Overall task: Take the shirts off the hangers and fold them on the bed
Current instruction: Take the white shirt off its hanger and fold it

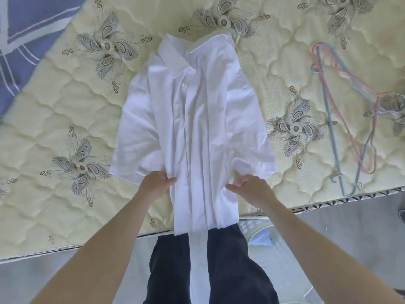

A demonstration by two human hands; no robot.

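As L hand (156,185), R hand (252,189) grip shirt (197,117) on bed (54,119), hangers (331,126) rt.

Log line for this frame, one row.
phase: folding | shirt: on bed, hem over edge | left hand: grips shirt | right hand: grips shirt | hangers: on bed, empty

Blanket (28,29): blue-purple with white lines, in the far left corner.
Floor (350,227): grey and glossy.
Basket (252,227): pale green plastic with oval holes, standing on the floor, with white and light blue cloth (262,238) inside.
Trousers (230,270): dark navy, at the bottom centre.
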